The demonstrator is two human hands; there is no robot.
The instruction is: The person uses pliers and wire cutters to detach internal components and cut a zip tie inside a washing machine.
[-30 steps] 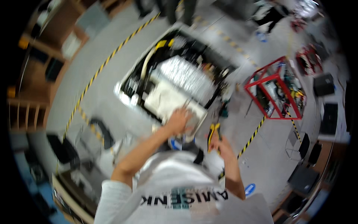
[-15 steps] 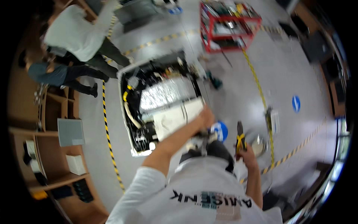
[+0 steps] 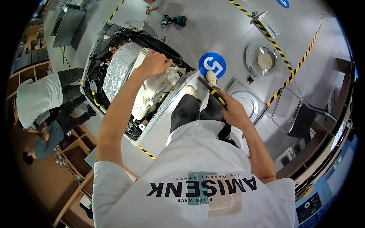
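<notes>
Hands first: the left hand (image 3: 154,62) is closed, fingers curled, over the upper edge of a white plastic tub (image 3: 152,95) that sits inside an opened appliance cabinet (image 3: 114,72) lying on its back on the grey floor, beside a crinkled silver-wrapped block (image 3: 118,68). The right hand (image 3: 230,110) is clamped around the yellow-and-black handle of a hand tool (image 3: 213,90), its dark working end pointing up and away from the body, well apart from the cabinet. Judging from this, the step in hand looks like steadying or tugging at the tub's rim while the tool is kept ready; the next move would call for bringing the tool across to the spot under the left hand without loosening that grip. The person's own legs and pale shoes (image 3: 211,78) stand just beside the cabinet's near edge, between tool and tub, so the reach is crowded. Yellow wiring (image 3: 94,95) runs along the cabinet's far side. Further out lie a round drum part (image 3: 265,59), a flat grey panel with a circular opening (image 3: 243,100), a blue round floor marker (image 3: 212,64), a cordless drill (image 3: 173,20) and a hammer (image 3: 151,8). Two other people (image 3: 42,98) crouch at the left by wooden shelving (image 3: 74,155).
</notes>
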